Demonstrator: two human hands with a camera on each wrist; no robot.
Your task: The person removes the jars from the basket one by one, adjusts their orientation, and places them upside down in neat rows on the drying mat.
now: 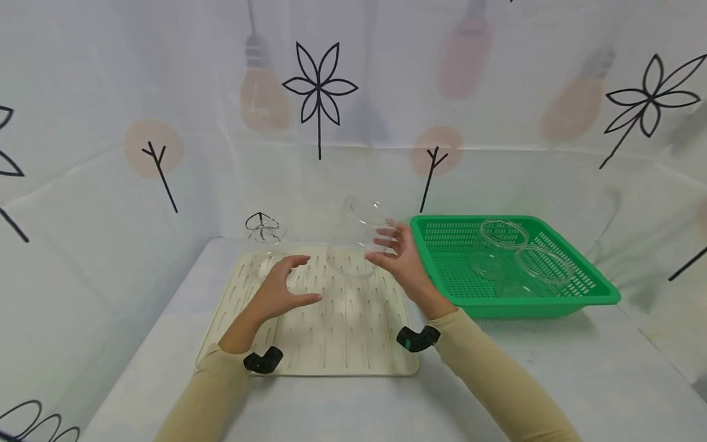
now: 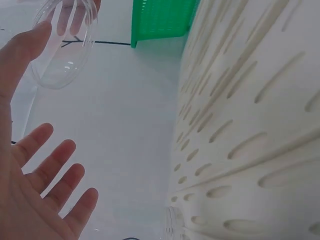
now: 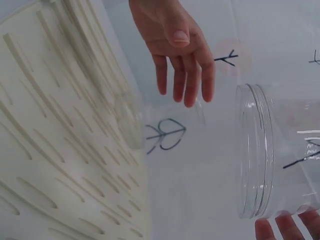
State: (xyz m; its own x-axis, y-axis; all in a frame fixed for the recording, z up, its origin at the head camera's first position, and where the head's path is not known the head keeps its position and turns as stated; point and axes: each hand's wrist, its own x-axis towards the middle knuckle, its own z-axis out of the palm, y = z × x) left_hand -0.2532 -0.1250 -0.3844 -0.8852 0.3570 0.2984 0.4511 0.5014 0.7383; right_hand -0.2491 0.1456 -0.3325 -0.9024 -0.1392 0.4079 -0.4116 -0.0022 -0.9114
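Note:
My right hand (image 1: pixel 403 255) grips a clear, see-through jar (image 3: pixel 255 152) from its right side. The jar hangs above the cream ribbed mat (image 1: pixel 337 344), with its wide ringed rim facing down toward the mat. To the left of it, my left hand (image 1: pixel 282 291) hovers over the mat with thumb and fingers spread apart, holding nothing. Another clear jar (image 1: pixel 267 236) stands at the back left of the mat, partly lost against the patterned cloth. In the left wrist view, the left fingers (image 2: pixel 60 157) are apart from the held jar.
A green basket (image 1: pixel 547 301) stands right of the mat, with clear jars (image 1: pixel 544 265) inside it. White cloth (image 1: pixel 342 408) covers the table, and a patterned cloth (image 1: pixel 353 178) hangs behind and at the sides.

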